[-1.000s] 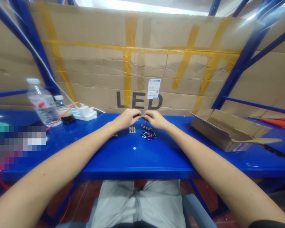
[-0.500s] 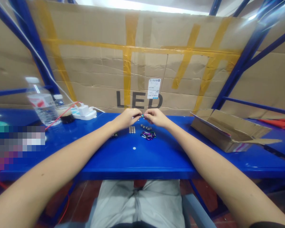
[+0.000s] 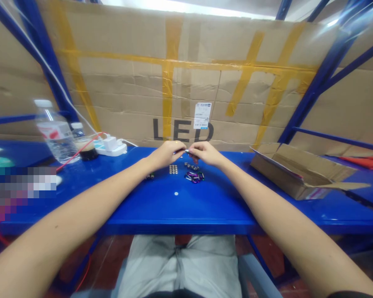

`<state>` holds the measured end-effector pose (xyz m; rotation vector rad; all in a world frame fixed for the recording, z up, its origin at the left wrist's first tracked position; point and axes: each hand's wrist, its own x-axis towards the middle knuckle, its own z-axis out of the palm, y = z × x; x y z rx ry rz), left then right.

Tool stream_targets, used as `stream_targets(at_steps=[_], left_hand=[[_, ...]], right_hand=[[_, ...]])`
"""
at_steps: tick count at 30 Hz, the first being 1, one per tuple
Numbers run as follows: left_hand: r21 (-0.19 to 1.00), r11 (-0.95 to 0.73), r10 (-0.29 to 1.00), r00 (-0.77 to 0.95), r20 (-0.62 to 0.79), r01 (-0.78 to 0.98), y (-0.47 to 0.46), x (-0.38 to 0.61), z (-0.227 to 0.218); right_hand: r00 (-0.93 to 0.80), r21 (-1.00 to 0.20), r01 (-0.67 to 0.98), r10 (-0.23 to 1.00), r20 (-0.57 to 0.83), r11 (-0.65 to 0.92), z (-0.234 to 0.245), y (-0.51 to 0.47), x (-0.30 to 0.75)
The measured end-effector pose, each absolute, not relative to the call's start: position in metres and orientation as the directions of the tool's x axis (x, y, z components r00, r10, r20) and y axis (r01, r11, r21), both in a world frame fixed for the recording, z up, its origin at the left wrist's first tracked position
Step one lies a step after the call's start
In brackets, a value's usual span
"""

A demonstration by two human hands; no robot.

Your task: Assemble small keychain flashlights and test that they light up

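Note:
At the far part of the blue table (image 3: 161, 207), my left hand (image 3: 169, 152) and my right hand (image 3: 206, 153) meet, fingertips pinched. Between them shows a small, shiny, silvery piece (image 3: 187, 151), too small to make out its kind. Just below the hands, small metal pieces (image 3: 173, 169) stand in a neat block of rows. To their right lie a cluster of loose metal pieces (image 3: 192, 167) and several purple, black and green carabiners (image 3: 194, 177). A few dark small pieces (image 3: 149, 176) are partly hidden by my left forearm.
An open cardboard box (image 3: 282, 169) sits on the right. On the left stand a water bottle (image 3: 54, 134), a smaller bottle with dark liquid (image 3: 85, 147) and a white power strip (image 3: 112, 148) with cables. A large cardboard sheet (image 3: 127, 91) rises behind the table.
The hands stay together in nearly the same place. The green bit seen between the fingertips before now looks silvery, and my right fingers have shifted slightly.

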<state>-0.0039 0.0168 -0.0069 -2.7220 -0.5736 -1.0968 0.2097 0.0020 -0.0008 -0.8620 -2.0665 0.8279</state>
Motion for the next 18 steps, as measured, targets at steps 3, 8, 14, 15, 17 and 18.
stream_targets(at_steps=[3, 8, 14, 15, 17, 18], left_hand=[[0.000, -0.922, 0.275, 0.653, 0.706, 0.388, 0.0168, -0.0034, -0.0064], [-0.023, -0.914, 0.274, 0.658, 0.701, 0.404, 0.0196, -0.0041, -0.0087], [-0.042, -0.925, 0.235, 0.656, 0.718, 0.378, 0.0218, -0.0050, -0.0131], [-0.054, -0.926, 0.222, 0.655, 0.722, 0.374, 0.0219, -0.0049, -0.0134], [-0.088, -0.927, 0.190, 0.658, 0.729, 0.365, 0.0223, -0.0047, -0.0139], [-0.106, -0.926, 0.174, 0.660, 0.731, 0.361, 0.0226, -0.0047, -0.0140]], right_hand=[[-0.455, -0.737, 0.283, 0.762, 0.461, 0.614, -0.0008, 0.0033, 0.2080], [-0.424, -0.799, 0.220, 0.792, 0.438, 0.560, -0.0047, 0.0093, 0.2082], [-0.431, -0.825, 0.198, 0.802, 0.413, 0.530, -0.0051, 0.0075, 0.2082], [-0.440, -0.812, 0.206, 0.793, 0.421, 0.546, -0.0044, 0.0064, 0.2080], [-0.453, -0.797, 0.213, 0.780, 0.432, 0.565, -0.0029, 0.0046, 0.2077], [-0.456, -0.796, 0.213, 0.778, 0.432, 0.567, -0.0024, 0.0040, 0.2076]])
